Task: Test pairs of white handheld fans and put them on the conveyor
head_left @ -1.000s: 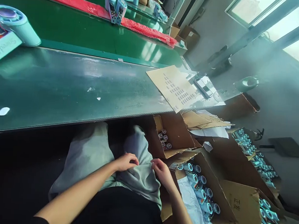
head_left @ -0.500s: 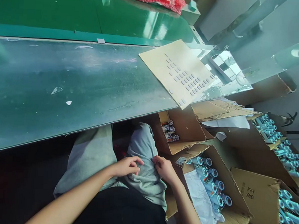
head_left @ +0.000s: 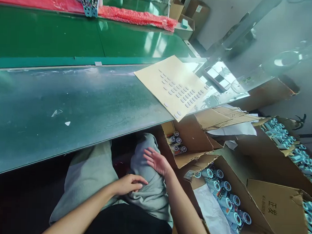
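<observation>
1. Left hand [head_left: 128, 184]: the fingers are curled, with their tips on the grey trouser leg [head_left: 152, 196]. Whether they pinch a fold cannot be told. If they do, a sharp tug could strain the cloth.
2. Right hand [head_left: 156, 162]: the fingers are spread and grip nothing, poised just over the knee. The bench edge [head_left: 93, 136] runs above and ahead of the fingertips, so a fast lift would likely knock the knuckles.
3. Small carton [head_left: 193, 139]: it sits just right of the right fingertips. A sideways sweep may catch its flap and spill the parts.
4. Card sheet [head_left: 172, 86]: it overhangs the bench above the fingers. A bump from below could dislodge it.
5. Large carton [head_left: 244, 217]: it lies beside the right forearm. Elbow contact may crush its flap.
</observation>
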`<state>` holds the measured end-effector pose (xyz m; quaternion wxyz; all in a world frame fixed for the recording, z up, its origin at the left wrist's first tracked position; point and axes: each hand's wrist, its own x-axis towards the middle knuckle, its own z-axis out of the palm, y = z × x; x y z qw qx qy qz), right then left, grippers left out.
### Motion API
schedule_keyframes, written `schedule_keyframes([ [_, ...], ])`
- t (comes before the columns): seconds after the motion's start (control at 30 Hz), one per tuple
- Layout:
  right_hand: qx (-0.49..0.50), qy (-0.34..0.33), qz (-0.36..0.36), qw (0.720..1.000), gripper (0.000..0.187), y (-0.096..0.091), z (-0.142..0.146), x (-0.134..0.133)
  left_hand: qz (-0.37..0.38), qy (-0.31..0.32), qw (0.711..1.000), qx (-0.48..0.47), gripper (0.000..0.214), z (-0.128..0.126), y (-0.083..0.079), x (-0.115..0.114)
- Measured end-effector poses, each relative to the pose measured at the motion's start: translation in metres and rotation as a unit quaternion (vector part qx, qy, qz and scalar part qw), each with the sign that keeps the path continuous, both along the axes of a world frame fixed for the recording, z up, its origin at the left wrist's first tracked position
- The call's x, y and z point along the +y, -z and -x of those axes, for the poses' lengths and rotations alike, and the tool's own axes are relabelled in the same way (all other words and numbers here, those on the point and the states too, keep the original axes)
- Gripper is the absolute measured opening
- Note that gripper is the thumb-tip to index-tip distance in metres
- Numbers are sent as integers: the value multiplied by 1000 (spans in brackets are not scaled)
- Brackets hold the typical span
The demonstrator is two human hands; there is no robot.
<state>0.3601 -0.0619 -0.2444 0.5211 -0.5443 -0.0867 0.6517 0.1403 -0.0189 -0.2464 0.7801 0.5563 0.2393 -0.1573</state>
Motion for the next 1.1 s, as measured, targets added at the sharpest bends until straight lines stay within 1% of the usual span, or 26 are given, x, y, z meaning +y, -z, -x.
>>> schedule_keyframes([
  [0.03,-13,39,10,999,44,18,3,8,0,-2,1000,2,33,2,-1,0],
  [0.07,-41,91,25,995,40,34,4,16,-4,-3,1000,4,33,4,-2,0],
  [0.1,-74,143,43,986,38,47,4,24,-9,-5,1000,5,33,6,-3,1],
  [0.13,-102,190,59,975,35,55,4,32,-14,-6,1000,6,33,8,-4,1],
  [0.17,-124,227,71,963,34,58,4,38,-20,-7,1000,7,33,10,-7,0],
  [0.2,-132,251,74,956,33,58,4,43,-28,-8,1000,7,33,12,-9,0],
  [0.23,-127,262,67,954,31,55,5,47,-38,-8,999,9,33,14,-13,0],
  [0.3,-99,261,32,960,28,45,10,47,-78,-6,997,18,32,17,-22,-1],
  [0.37,-89,263,16,961,25,37,18,39,-169,-15,985,37,29,21,-33,-1],
  [0.4,-102,275,23,956,23,35,22,33,-232,-26,971,51,27,24,-37,0],
  [0.43,-125,293,34,947,21,34,26,25,-302,-43,950,70,26,28,-41,3],
  [0.5,-176,329,52,926,18,36,33,7,-436,-87,887,124,28,39,-46,11],
  [0.57,-209,346,52,913,21,39,39,-12,-528,-128,817,194,34,53,-48,24],
  [0.63,-222,350,47,909,28,39,44,-29,-576,-157,755,274,45,66,-47,40],
  [0.67,-226,350,45,908,32,38,45,-36,-585,-161,732,311,50,72,-46,48],
  [0.7,-230,348,43,908,34,37,46,-41,-585,-158,716,345,52,76,-45,56],
  [0.73,-235,345,41,908,36,36,47,-45,-580,-148,709,373,52,80,-44,63],
  [0.77,-239,341,38,908,36,34,47,-47,-572,-130,709,392,50,83,-44,69],
  [0.83,-247,330,31,911,35,33,48,-48,-557,-84,722,402,47,85,-44,78],
  [0.9,-253,314,23,915,33,33,49,-46,-547,-40,741,387,44,86,-49,79],
  [0.93,-256,305,19,917,33,33,49,-45,-542,-19,753,373,42,87,-53,76],
  [1.0,-265,287,16,920,32,34,50,-43,-520,31,784,339,37,92,-65,61],
  [1.03,-273,278,16,921,31,35,51,-42,-503,61,801,318,35,96,-72,48],
  [1.1,-292,259,18,921,32,35,52,-39,-466,119,831,280,32,108,-87,16],
])
